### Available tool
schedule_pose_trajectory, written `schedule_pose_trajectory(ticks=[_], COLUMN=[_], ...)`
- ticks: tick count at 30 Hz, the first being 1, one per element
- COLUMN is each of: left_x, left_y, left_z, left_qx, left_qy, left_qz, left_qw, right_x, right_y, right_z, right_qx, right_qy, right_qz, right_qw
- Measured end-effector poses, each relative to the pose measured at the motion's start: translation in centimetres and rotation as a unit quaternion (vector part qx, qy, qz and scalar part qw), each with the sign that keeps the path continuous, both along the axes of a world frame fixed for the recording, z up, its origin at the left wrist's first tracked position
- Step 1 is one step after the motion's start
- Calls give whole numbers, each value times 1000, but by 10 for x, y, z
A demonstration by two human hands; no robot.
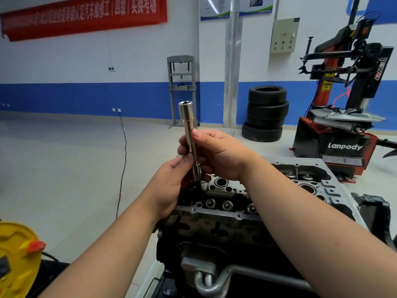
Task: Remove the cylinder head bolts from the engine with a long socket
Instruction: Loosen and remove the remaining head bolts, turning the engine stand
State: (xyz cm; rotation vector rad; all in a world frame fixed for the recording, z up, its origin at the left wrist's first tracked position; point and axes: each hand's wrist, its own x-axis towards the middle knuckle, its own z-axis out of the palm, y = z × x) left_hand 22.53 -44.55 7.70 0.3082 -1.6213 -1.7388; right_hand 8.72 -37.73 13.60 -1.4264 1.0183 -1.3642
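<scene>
Both hands hold long socket point(189, 130) upright above engine point(225, 203).
Right hand point(217, 153) fingers curled round mid-shaft, thumb in front; left hand point(171, 181) pinches lower end, thumb on shaft. Open socket mouth up, clear of fingers.

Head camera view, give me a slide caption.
Both hands hold a long socket upright above the engine.

**One head-worn view, close over the engine**

The single wide-angle camera looks forward and slightly down from the person's head. Both forearms enter from 5 and 7 o'clock. The engine point(236, 211) sits near, low centre; the tyre stack point(266, 112) and tyre changer point(343, 104) stand farther off toward 1–2 o'clock.
</scene>
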Motion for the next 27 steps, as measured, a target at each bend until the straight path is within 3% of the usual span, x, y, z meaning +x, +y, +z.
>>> schedule_pose_trajectory(ticks=[12, 20, 27], left_x=[-7, 0, -7], left_y=[4, 2, 7], left_z=[0, 2, 3], left_qx=[-47, 18, -36], left_qy=[-11, 11, -11], left_qz=[91, -5, 79], left_qw=[995, 1000, 996], right_x=[3, 0, 1], right_y=[-5, -1, -4], right_z=[-2, 1, -2], right_qx=[-41, 2, -40], right_qy=[-34, -11, -45], right_qz=[-30, -10, -28], right_qw=[998, 1000, 998])
